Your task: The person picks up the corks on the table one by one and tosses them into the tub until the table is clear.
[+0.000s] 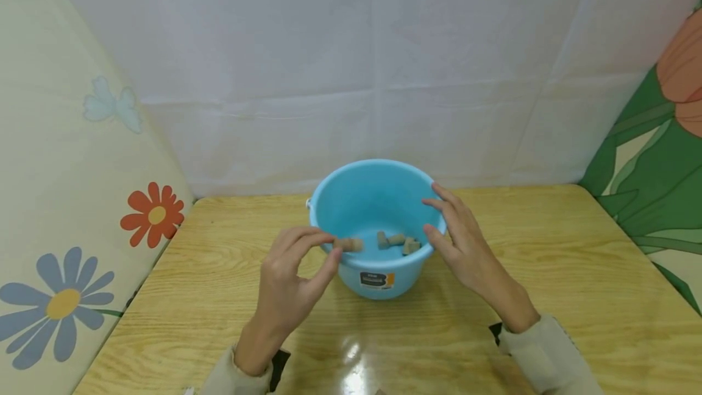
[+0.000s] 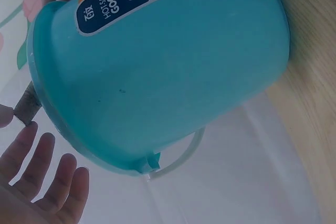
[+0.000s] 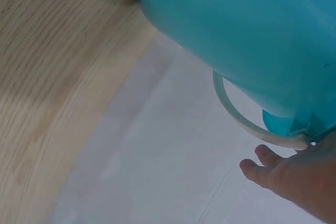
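Note:
A light blue plastic bucket (image 1: 351, 273) stands upright on the table, with several small brown pieces (image 1: 396, 239) lying on its bottom. At the bucket's left front rim, my left hand (image 1: 287, 276) pinches a small brown block-like piece (image 2: 27, 106) between thumb and index finger. The other fingers (image 2: 63, 182) of that hand spread out below the piece in the left wrist view. My right hand (image 1: 468, 252) is at the right rim, fingers extended and slightly bent over the edge. In the right wrist view, part of the right hand (image 3: 299, 177) is hidden by the frame's edge.
A pale handle (image 3: 241, 119) hangs at the bucket's back. The front wall carries a dark and orange label (image 1: 376, 280). The wood-grain table (image 1: 219, 261) ends at a white cloth backdrop (image 1: 274, 78), with flower-patterned panels (image 1: 66, 157) at both sides.

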The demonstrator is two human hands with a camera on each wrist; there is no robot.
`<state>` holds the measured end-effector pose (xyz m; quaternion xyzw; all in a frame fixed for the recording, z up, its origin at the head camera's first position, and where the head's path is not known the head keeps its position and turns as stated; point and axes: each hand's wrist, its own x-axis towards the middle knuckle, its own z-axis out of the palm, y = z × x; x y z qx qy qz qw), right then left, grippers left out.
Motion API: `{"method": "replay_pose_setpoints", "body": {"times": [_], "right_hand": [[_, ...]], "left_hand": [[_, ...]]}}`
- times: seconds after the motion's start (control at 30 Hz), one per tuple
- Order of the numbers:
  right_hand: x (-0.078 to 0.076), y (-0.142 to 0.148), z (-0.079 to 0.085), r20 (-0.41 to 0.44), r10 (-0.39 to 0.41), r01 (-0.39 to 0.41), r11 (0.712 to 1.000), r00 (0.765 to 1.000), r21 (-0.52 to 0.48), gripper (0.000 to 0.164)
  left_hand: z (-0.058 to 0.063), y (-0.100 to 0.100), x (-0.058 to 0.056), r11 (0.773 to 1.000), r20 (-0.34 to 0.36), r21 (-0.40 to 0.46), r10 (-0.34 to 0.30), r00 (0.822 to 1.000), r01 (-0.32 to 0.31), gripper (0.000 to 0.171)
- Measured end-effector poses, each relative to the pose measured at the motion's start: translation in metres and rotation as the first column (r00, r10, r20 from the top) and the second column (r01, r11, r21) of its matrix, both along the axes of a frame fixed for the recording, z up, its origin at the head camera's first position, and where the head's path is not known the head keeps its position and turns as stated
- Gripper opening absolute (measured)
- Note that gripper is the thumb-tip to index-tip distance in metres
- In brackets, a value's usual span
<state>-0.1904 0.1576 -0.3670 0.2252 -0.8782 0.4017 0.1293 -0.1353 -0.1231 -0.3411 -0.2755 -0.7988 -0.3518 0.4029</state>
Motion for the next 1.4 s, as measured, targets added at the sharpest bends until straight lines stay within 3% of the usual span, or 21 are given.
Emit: {"method": "replay_pose_setpoints", "body": {"times": [0.43,0.6,1.1,1.4], "right_hand": [[0.0004,-0.0014,0.0014,-0.012,0.000,0.000,1.000,1.000,-0.003,0.046],[0.0006,-0.0001,0.0018,-0.002,-0.001,0.001,1.000,1.000,0.004,0.047],[0.0003,-0.0004,0.0024,-0.008,0.003,-0.003,1.000,1.000,-0.002,0.046],[0.0004,0.0004,0.0017,-0.013,-0.001,0.001,1.000,1.000,0.002,0.046]], "left_hand": [[-0.0051,-0.0016,-0.0064,0.994,0.031,-0.062,0.087,0.996,-0.085,0.019],[-0.0069,-0.0018,-0.0061,0.989,0.040,-0.100,0.112,0.993,-0.107,0.026],[-0.0082,-0.0031,-0.0036,0.990,0.051,-0.101,0.101,0.994,-0.096,0.028],[-0.0081,-0.0078,0.0031,0.992,0.103,-0.100,0.089,0.991,-0.078,0.025]]}}
